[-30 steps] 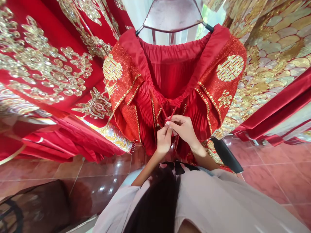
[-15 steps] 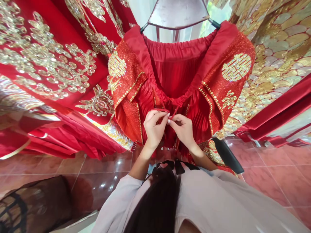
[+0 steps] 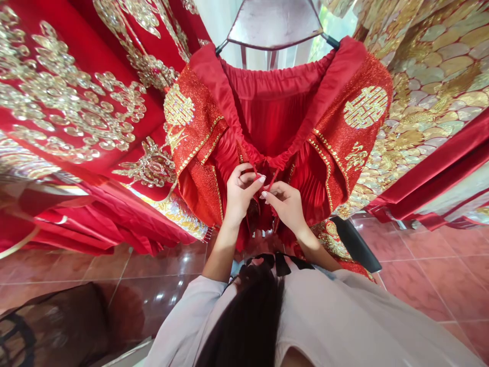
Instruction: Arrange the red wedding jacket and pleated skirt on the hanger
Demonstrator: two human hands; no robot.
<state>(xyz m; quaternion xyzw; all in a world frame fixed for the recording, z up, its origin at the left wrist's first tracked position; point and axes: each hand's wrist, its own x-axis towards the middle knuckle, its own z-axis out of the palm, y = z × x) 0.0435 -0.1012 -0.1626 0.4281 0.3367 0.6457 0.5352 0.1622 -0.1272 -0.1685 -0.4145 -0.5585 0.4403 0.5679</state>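
In front of me a red pleated skirt point(image 3: 263, 122) with glittering embroidered panels hangs from a hanger point(image 3: 275, 30), its gathered waistband facing me. Thin red drawstrings point(image 3: 273, 177) come out at the waistband's front, where it dips in the middle. My left hand point(image 3: 240, 189) pinches one drawstring between thumb and fingers, just below the waistband. Close beside it, my right hand point(image 3: 283, 200) is closed on the other drawstring. The fingertips are near each other with a small gap between them.
Red cloth with silver beading point(image 3: 91, 107) hangs on the left. A gold sequinned garment point(image 3: 431, 92) hangs on the right. A dark, see-through bag point(image 3: 61, 321) lies at lower left on the red tiled floor point(image 3: 168, 270). A black object point(image 3: 357, 244) is beyond my right forearm.
My fingertips, which met at the drawstrings, have moved slightly apart. The left fingers have curled more around their string. The whole view has shifted a little.
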